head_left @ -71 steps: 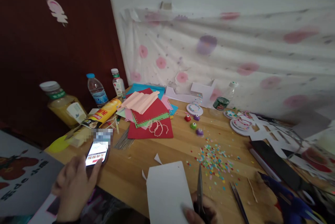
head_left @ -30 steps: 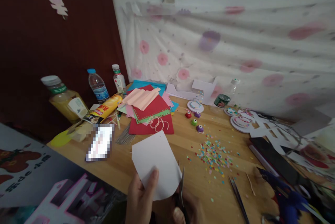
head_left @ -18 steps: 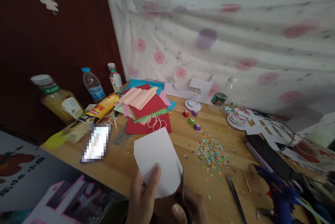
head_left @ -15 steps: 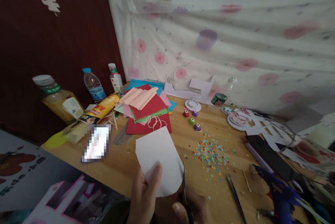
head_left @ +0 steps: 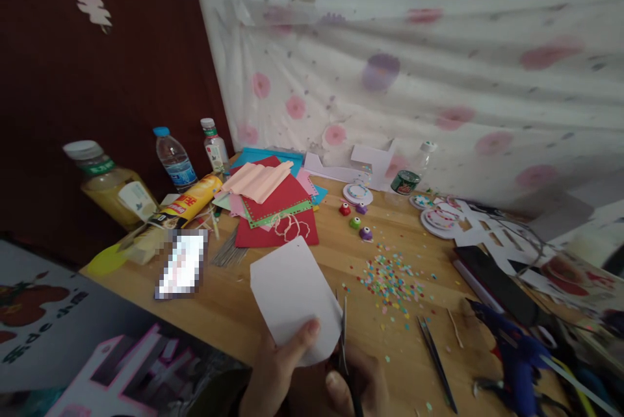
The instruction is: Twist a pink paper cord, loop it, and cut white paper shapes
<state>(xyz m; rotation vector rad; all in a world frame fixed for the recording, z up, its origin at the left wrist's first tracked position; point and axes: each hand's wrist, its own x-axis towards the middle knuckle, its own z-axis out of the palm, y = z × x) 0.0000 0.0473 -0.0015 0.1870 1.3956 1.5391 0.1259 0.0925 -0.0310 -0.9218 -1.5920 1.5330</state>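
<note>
My left hand [head_left: 280, 365] grips a white sheet of card [head_left: 291, 293] by its lower part, thumb on top and fingers beneath. The card has cut-off corners and a small dark dot near its top. In my right hand [head_left: 358, 381] is a pair of scissors [head_left: 344, 345], blades pointing away from me and parted a little. The blades lie at the card's right edge. My right fingers wrap the handles, which are partly hidden. Confetti pieces [head_left: 392, 284] are scattered on the wooden table beyond the scissors.
Tweezers [head_left: 436, 362] and a blue glue gun [head_left: 514, 355] lie at the right. Stacked coloured paper [head_left: 277, 209] and a twine loop [head_left: 290, 227] are behind the card. Bottles [head_left: 175, 160] stand at the left, near a blurred phone-like screen [head_left: 182, 264]. Small eyed figures [head_left: 365, 233] sit mid-table.
My left thumb has moved right and slightly down across the card. The scissor blades have parted a little at the card's right edge. The view has shifted slightly.
</note>
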